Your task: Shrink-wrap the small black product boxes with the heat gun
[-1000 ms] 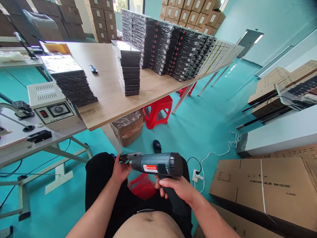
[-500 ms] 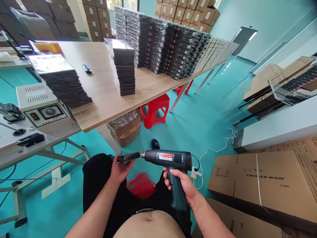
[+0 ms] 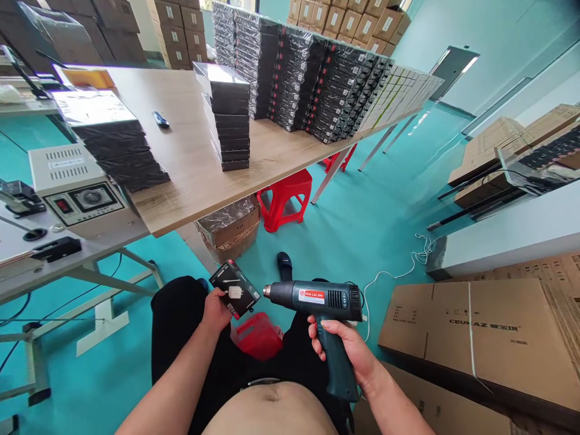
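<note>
Black box [image 3: 239, 284] in left fingers [image 3: 219, 292], heat gun [image 3: 324, 302] just beside

Bright daylight, white glare atop stacked boxes [image 3: 115, 140], wide-angle edge distortion.

Box [image 3: 236, 287] left, heat gun [image 3: 324, 301] right

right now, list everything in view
heat gun: 1, dark teal, centre
small box: 1, black, by heat gun
table: 1, tan, ahead
near stacks: 2, black, on table
wrapped stacks: several, black, back of table
white stacks: several, white, table's far end
small item: 1, blue, on table
dial unit: 1, beige, left
stools: 2 or more, red, by table
plastic item: 1, red, lower centre
cartons: many, brown, right, back
cable: 1, white, on floor
legs: 2, black trousers, below
left hand: 1, bare, holding small box
right hand: 1, bare, gripping heat gun
</note>
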Tool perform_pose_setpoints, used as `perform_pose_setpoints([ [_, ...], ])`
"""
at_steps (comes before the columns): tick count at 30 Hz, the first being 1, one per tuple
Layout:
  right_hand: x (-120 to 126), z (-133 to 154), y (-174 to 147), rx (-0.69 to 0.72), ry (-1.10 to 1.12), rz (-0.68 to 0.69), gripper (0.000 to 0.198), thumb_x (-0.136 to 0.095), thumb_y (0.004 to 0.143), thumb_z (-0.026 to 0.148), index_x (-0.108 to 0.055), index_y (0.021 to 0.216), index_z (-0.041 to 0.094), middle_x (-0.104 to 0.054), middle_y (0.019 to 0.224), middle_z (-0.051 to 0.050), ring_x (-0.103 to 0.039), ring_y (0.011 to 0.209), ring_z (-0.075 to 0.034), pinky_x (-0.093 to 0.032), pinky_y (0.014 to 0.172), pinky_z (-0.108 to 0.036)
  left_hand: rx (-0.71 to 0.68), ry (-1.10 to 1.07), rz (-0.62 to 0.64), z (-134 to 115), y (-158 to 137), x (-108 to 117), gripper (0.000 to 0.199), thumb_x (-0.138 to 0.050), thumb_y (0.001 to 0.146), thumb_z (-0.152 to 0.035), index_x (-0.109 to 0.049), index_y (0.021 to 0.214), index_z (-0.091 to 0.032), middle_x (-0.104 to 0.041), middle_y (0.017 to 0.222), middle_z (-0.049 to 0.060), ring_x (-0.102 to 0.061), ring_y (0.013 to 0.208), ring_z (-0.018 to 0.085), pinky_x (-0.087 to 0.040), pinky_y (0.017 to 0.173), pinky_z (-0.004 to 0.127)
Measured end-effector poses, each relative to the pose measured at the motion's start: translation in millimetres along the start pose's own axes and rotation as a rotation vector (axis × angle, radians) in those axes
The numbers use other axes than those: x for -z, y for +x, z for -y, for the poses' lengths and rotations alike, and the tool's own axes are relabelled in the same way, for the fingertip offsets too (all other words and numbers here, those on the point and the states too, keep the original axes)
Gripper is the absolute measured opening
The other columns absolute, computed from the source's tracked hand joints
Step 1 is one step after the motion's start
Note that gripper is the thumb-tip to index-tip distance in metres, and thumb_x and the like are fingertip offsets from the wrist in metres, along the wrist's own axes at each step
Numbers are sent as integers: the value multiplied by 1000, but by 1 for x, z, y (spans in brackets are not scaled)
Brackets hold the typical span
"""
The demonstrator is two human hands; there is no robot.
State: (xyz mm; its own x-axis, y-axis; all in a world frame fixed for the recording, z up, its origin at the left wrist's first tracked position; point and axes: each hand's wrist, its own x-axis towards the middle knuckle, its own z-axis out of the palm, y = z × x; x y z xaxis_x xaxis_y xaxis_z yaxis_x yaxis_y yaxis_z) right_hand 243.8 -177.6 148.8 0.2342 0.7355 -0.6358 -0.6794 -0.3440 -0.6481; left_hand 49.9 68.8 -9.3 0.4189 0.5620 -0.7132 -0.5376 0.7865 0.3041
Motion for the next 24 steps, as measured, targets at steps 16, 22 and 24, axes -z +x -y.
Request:
perform_pose_setpoints([
  [16, -9, -6, -7, -15, -188, 62, 30, -60, 81, 32, -66, 103, 13, -68, 83, -8, -62, 60, -14, -47, 51, -24, -55, -37, 11, -4, -4, -3, 43, -46, 53, -14, -64, 92, -13, -66, 68, 7, -63, 62, 25, -52, 65, 41],
  [22, -10, -10, -5, 39, -253, 8, 31, -65, 79, 35, -67, 102, 14, -68, 85, -7, -61, 62, -14, -49, 54, -25, -61, -35, -26, -2, -1, -3, 41, -45, 56, -16, -64, 92, -14, -66, 70, 8, -65, 64, 26, -52, 65, 40],
  [24, -6, -10, -7, 46, -246, -30, 30, -63, 80, 35, -67, 102, 15, -68, 84, -6, -61, 61, -14, -48, 54, -25, -37, -13, -59, 0, 1, -2, 36, -45, 59, -17, -63, 89, -14, -65, 67, 8, -64, 61, 25, -53, 65, 41],
])
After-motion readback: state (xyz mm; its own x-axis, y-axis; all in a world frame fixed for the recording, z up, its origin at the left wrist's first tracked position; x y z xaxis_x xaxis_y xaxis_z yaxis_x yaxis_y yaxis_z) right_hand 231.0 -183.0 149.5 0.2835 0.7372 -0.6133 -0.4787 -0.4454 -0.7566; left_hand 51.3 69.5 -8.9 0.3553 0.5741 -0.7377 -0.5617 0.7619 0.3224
